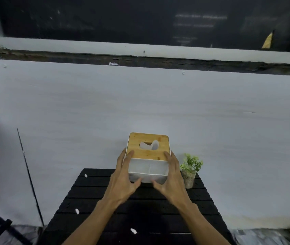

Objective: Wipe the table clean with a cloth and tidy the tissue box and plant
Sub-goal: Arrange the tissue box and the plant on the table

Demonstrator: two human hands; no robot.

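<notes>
Bamboo-lidded tissue box gripped by left hand, right hand; compartments facing camera.

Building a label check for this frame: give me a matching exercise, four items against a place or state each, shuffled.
Column 1:
1. tissue box
2. plant
3. white scraps
4. tissue

Column 2:
A. scattered on the black slatted table
B. gripped on both sides by left hand and right hand
C. poking up through the slot in the wooden lid
D. standing at the table's far right corner, untouched

Pairs: 1-B, 2-D, 3-A, 4-C
</notes>
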